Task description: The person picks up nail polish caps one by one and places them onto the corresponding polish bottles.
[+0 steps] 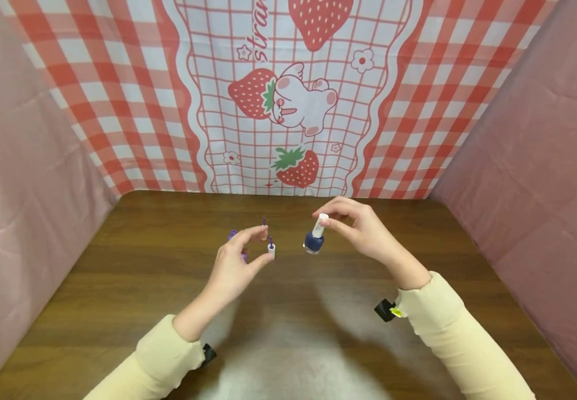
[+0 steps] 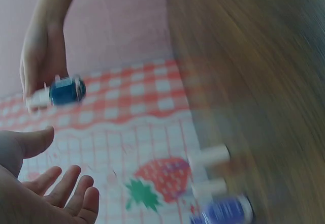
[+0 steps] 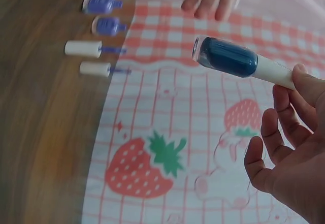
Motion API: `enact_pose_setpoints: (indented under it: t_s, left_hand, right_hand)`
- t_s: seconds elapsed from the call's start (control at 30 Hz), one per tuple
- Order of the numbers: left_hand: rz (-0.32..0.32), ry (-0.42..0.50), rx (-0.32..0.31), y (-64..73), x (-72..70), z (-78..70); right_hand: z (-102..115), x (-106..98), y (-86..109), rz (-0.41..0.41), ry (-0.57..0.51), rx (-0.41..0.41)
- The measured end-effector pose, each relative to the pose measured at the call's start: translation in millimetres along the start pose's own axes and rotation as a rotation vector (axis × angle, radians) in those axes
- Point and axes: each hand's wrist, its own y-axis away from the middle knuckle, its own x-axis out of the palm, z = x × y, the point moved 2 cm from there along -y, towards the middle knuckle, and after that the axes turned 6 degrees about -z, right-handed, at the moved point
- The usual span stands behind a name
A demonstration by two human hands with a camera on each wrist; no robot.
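Note:
My right hand (image 1: 363, 225) pinches the white cap of a dark blue nail polish bottle (image 1: 314, 242), which hangs tilted above the table. The right wrist view shows the bottle (image 3: 227, 56) with its cap between thumb and fingers. My left hand (image 1: 233, 261) is spread with nothing in its grasp, as the left wrist view shows. Near its fingertips a white brush cap (image 1: 271, 251) stands on the table, purple brush upward. A second brush cap (image 3: 95, 68) stands beside it. Two uncapped purple nail polish bottles (image 3: 100, 4) stand in line with them, partly hidden behind the left hand in the head view.
Under everything lies a brown wooden table (image 1: 288, 322). A strawberry-print cloth (image 1: 293, 100) with red checks hangs along the back edge. Pink cloth (image 1: 528, 166) closes off both sides.

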Motion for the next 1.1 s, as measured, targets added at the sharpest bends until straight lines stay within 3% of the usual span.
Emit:
enact_pose_setpoints:
  t_s: [0.13,0.33,0.53,0.7,0.93,1.1]
  left_hand:
    - [-0.010,-0.046,-0.029,-5.3,-13.8,20.3]
    - [-0.005,-0.038,-0.070,-8.8,-25.9,51.6]
    - [0.078,-0.035,-0.154,-8.8,-28.5,77.5]
    - [0.158,0.024,-0.266,-10.9,-25.8,95.7]
    - [0.256,0.097,-0.486,-12.1,-18.7,115.4]
    - [0.297,0.121,-0.568,-10.9,-12.8,119.8]
  right_hand:
    - [-14,-8,1.4,-0.012,0.026,0.061]
    - [-41,-14,3.8,-0.059,0.092,0.121]
    - [-70,-15,8.6,-0.106,0.142,0.189]
    - [-91,-14,12.4,-0.121,0.142,0.247]
    - [-119,-7,17.6,-0.119,0.164,0.295]
    - [-132,-1,22.7,-0.115,0.201,0.311]
